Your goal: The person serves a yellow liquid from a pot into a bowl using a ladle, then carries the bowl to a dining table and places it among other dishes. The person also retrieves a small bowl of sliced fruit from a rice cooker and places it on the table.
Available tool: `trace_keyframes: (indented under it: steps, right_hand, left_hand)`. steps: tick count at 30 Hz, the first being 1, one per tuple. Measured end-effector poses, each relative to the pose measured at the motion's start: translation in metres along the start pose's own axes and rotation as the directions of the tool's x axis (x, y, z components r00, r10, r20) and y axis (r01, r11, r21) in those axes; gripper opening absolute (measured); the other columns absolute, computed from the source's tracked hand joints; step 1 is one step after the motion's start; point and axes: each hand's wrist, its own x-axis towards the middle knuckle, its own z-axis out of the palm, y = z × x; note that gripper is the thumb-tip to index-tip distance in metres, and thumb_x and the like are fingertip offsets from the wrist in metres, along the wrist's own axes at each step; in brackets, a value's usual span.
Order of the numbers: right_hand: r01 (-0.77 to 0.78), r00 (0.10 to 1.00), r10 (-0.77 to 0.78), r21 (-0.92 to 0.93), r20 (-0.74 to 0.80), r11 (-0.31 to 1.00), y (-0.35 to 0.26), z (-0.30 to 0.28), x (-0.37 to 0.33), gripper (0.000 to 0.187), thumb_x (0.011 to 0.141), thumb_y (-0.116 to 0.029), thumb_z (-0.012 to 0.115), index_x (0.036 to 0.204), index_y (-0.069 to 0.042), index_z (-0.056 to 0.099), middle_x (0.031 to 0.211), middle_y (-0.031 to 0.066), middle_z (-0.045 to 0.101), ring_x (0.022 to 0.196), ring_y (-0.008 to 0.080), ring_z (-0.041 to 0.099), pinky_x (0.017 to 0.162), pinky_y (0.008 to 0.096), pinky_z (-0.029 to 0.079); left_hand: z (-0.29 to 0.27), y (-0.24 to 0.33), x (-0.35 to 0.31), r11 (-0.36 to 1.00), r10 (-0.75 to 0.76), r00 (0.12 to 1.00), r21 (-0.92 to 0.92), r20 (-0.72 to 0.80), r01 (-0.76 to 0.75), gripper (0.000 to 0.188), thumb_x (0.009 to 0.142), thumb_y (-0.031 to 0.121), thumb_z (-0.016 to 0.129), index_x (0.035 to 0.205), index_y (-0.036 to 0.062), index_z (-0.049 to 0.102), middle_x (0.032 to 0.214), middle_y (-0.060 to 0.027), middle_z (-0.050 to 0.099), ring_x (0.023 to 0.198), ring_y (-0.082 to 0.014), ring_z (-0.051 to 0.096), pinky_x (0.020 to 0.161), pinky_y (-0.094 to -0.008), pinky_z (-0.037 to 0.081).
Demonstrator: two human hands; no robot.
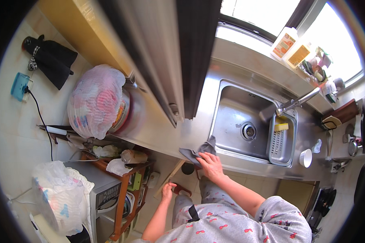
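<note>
My right hand (211, 166) presses a dark grey cloth (197, 152) onto the front edge of the steel counter (190, 135), just left of the sink (235, 121). Its fingers lie over the cloth, which is bunched and partly spread towards the sink's rim. Lower and further left, my left hand (167, 193) is held in front of my body, away from the counter. The fingers there are curled in, and no object shows in them.
The faucet (296, 101) reaches over a basin tray holding a yellow sponge (281, 127). A white bowl (305, 158) stands right of the sink. Bottles (284, 42) line the window ledge. An open cabinet door (150, 52) juts overhead. A microwave (105, 202) stands at lower left.
</note>
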Motion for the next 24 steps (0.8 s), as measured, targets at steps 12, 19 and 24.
trace_keyframes:
  steps: [12,19,24]
  right_hand:
    - [-0.321,0.931,0.365,0.429,-0.020,0.844,0.059,-0.106,-0.001,0.037,0.080,-0.002,0.065,0.116,-0.011,0.062,0.117,0.0112,0.061,0.108,0.0341,0.056,0.091,0.0417,0.047]
    - [0.208,0.959,-0.232,0.152,0.161,0.966,0.030,-0.033,0.087,0.048,0.076,-0.009,0.065,0.123,-0.011,0.056,0.133,0.0075,0.050,0.118,0.0305,0.049,0.091,0.0419,0.046]
    - [0.234,0.945,-0.248,0.091,0.215,0.968,0.038,-0.004,0.114,0.045,0.075,-0.008,0.062,0.120,-0.012,0.060,0.125,0.0076,0.055,0.113,0.0296,0.052,0.088,0.0415,0.047]
  left_hand:
    - [0.014,0.089,-0.021,0.935,-0.216,0.974,-0.300,-0.066,0.187,0.027,0.089,0.021,0.046,0.103,0.0066,0.064,0.131,-0.0095,0.060,0.121,-0.0234,0.055,0.101,-0.0441,0.040]
    - [0.050,0.165,-0.068,0.847,-0.102,0.995,-0.524,0.008,0.091,0.025,0.095,0.016,0.044,0.110,0.0036,0.059,0.130,-0.0177,0.059,0.120,-0.0282,0.057,0.097,-0.0397,0.045]
    - [0.045,0.191,-0.104,0.704,0.018,1.000,-0.710,-0.016,-0.025,0.024,0.094,0.013,0.046,0.110,0.0021,0.060,0.131,-0.0200,0.058,0.121,-0.0290,0.057,0.098,-0.0382,0.044]
